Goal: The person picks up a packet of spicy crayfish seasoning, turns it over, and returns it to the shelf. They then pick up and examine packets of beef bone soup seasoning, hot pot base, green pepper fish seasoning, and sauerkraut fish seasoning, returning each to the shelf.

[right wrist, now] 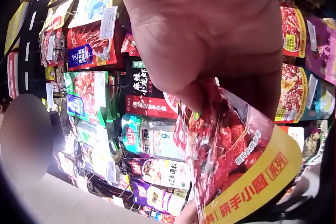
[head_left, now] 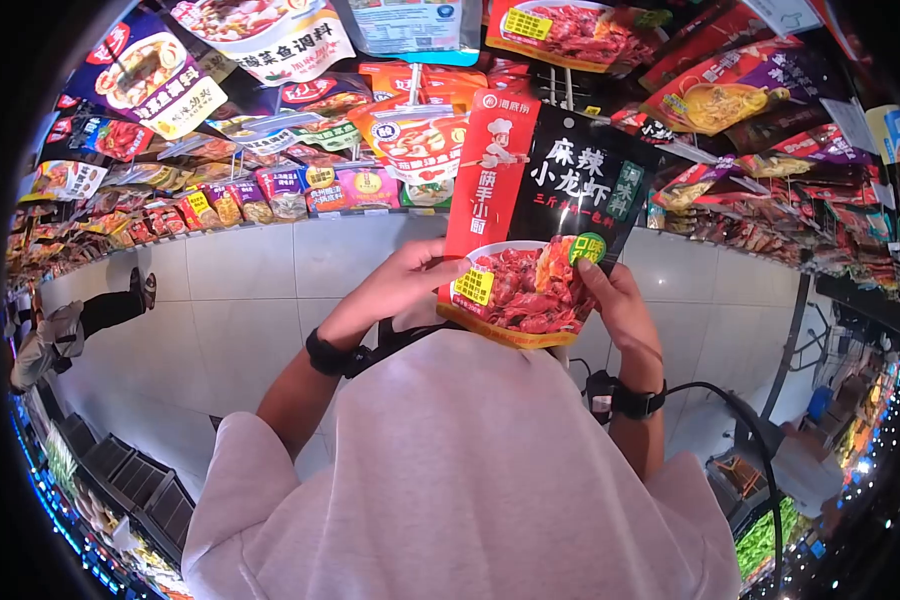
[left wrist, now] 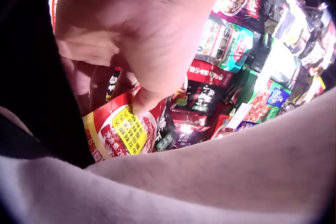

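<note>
A red and black seasoning packet (head_left: 560, 150) with a crayfish picture is held up in front of the person's chest, its printed front toward the head camera. The left hand (head_left: 410, 278) grips its lower left edge, thumb on the front and fingers behind. At the lower right edge, the right hand (head_left: 620, 305) pinches it the same way. The left wrist view shows the left thumb (left wrist: 149, 100) against the packet's yellow label (left wrist: 130, 129). In the right wrist view, the packet's yellow bottom band (right wrist: 257, 182) hangs below the right hand (right wrist: 210, 29).
Racks of hanging seasoning packets (head_left: 410, 130) fill the wall ahead, with a lower row of upright packets (head_left: 260, 200). Pale floor tiles (head_left: 240, 260) lie below. Another person (head_left: 55, 335) is at the far left. A black cable (head_left: 755, 425) runs from the right wrist.
</note>
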The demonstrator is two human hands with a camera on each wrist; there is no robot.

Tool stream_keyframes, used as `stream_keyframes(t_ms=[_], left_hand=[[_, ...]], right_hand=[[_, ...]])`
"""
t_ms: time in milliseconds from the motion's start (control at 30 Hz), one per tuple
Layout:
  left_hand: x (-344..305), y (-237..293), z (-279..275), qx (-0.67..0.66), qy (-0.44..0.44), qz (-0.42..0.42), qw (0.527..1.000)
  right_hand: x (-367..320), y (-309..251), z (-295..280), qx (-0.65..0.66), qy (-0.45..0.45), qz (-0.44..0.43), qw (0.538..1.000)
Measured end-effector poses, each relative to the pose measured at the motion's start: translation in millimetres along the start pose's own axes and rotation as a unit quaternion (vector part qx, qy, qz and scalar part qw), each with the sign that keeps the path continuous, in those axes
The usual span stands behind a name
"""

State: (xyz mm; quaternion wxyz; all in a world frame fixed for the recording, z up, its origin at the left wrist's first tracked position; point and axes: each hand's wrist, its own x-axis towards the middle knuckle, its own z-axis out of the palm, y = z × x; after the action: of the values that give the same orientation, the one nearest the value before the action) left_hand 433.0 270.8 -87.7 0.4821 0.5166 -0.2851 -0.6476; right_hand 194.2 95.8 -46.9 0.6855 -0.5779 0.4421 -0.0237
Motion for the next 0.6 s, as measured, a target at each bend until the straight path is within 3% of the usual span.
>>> stream_keyframes(t_ms=[100,267,433,600], left_hand=[[-4.8,2.3,3.2,-0.008,0.0,0.007,1.0],[-10.7,8.3,7.7,-0.009,0.052,0.066,0.996],[-17.0,7.6,7.5,0.007,0.081,0.084,0.993],[-26.3,-0.5,-2.2,-0.034,0.088,0.093,0.991]], right_hand=[[6.6,-1.2,1.4,0.016,-0.035,-0.023,0.999],[12.5,-13.4,9.2,0.002,0.01,-0.04,0.999],[18.6,-6.8,6.2,0.052,0.002,-0.085,0.995],[22.0,-5.1,9.4,0.197,-0.051,-0.01,0.979]])
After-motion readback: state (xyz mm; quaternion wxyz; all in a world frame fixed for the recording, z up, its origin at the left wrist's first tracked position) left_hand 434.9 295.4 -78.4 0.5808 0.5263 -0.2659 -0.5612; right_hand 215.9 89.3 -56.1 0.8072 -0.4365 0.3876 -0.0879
